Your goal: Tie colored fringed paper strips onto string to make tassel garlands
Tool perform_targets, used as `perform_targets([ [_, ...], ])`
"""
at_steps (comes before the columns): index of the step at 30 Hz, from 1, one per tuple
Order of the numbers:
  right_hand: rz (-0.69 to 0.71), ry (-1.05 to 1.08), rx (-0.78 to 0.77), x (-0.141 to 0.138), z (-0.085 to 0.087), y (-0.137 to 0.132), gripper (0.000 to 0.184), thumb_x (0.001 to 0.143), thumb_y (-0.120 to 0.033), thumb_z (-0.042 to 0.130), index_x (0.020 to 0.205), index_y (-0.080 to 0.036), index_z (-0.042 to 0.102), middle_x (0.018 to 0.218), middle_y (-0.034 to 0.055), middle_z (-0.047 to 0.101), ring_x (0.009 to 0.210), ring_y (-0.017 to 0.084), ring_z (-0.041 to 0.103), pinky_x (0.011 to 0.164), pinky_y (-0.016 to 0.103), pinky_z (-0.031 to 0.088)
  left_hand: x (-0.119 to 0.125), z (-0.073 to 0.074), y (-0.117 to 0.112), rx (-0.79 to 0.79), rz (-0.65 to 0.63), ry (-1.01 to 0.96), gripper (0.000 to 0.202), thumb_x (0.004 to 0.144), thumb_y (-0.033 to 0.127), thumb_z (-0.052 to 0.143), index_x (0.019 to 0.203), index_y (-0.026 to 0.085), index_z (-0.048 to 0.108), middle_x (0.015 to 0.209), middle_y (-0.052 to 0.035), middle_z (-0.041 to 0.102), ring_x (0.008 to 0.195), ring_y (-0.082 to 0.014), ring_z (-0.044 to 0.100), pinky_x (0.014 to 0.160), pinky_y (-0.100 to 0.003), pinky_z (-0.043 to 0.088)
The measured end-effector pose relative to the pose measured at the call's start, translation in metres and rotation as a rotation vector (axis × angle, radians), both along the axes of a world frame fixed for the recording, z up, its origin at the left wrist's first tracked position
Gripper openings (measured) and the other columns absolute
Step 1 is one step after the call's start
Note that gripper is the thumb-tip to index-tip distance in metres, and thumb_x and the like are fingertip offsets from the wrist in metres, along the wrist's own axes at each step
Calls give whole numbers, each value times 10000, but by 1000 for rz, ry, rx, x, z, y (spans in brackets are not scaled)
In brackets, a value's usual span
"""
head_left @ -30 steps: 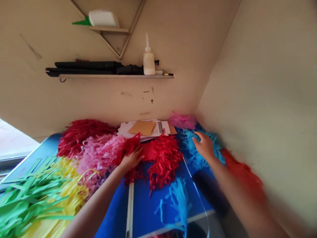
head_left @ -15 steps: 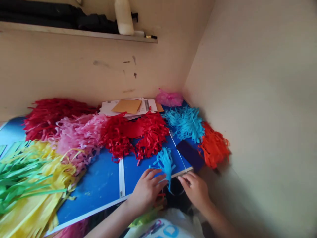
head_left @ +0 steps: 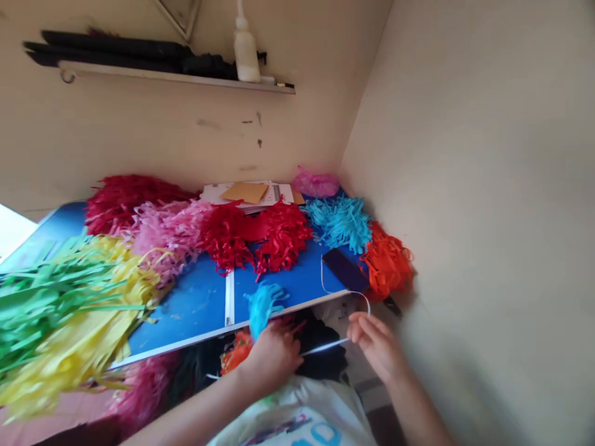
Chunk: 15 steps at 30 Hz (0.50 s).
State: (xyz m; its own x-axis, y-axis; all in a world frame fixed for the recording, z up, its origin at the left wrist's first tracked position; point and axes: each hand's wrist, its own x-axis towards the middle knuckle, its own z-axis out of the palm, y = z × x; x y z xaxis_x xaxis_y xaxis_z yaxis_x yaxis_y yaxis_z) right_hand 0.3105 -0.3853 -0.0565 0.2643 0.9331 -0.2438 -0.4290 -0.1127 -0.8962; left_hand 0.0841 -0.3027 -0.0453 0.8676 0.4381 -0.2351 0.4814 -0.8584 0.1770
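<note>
From here I have the left hand (head_left: 274,358) clenched on a blue paper tassel (head_left: 263,308), its lower end buried in the fingers; a white cord (head_left: 325,348) runs from there to the right hand (head_left: 379,347); I can't tell whether that hand pinches it.

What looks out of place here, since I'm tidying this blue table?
An orange paper fringe and a dark red one lie below the table's front edge, off its blue top, while the other fringes sit on top.
</note>
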Motion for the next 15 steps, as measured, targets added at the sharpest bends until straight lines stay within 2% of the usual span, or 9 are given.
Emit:
perform_targets([
  [2,67,-88,-102,11,-12,-13,411,769,-546,690,939,-172,692,611,21,643,665,187,619,716,325,480,-17,-4,-24,-101,201,108,315,899,368,500,840,151,721,824,-133,732,774,-276,689,678,-385,522],
  [4,71,-360,-241,25,-30,-21,480,694,-595,702,933,-179,692,683,53,692,692,232,656,688,347,500,-38,-12,-43,-154,325,83,293,870,386,537,919,166,724,829,-115,742,737,-250,703,610,-314,522],
  [6,-47,-774,-291,42,-40,-19,482,654,-605,701,912,-198,692,765,79,721,739,273,678,689,373,513,-61,-16,-48,-162,356,-88,289,851,365,565,1064,228,703,894,-78,751,771,-212,708,645,-267,530],
  [8,-180,-1130,-180,50,-33,0,417,735,-587,639,906,-211,695,834,95,731,786,284,686,726,386,521,-81,-11,-35,-61,362,-316,338,874,357,540,1184,289,657,965,-65,746,836,-200,699,722,-271,535],
  [9,-202,-1245,-76,47,-23,17,386,810,-562,576,915,-210,698,869,104,733,810,278,688,752,387,522,-88,-4,-19,40,380,-403,326,901,351,503,1182,297,660,966,-71,743,868,-209,689,764,-297,533],
  [11,-114,-1383,196,23,3,69,348,924,-455,470,973,-200,701,949,111,728,873,252,685,809,368,521,-91,15,29,193,456,-445,326,947,321,420,1129,278,687,966,-79,737,898,-229,675,822,-357,519],
  [13,76,-1523,408,-21,26,136,356,986,-304,366,1059,-185,693,1046,117,709,974,221,659,885,346,501,-83,32,93,240,516,-411,339,953,268,393,1070,245,710,1012,-85,731,929,-223,666,856,-352,503],
  [15,303,-1646,505,-68,39,207,379,987,-198,328,1163,-183,664,1175,109,671,1086,193,615,967,326,459,-69,41,157,270,532,-397,340,938,197,402,1105,219,697,1078,-91,719,1003,-205,652,909,-316,480],
])
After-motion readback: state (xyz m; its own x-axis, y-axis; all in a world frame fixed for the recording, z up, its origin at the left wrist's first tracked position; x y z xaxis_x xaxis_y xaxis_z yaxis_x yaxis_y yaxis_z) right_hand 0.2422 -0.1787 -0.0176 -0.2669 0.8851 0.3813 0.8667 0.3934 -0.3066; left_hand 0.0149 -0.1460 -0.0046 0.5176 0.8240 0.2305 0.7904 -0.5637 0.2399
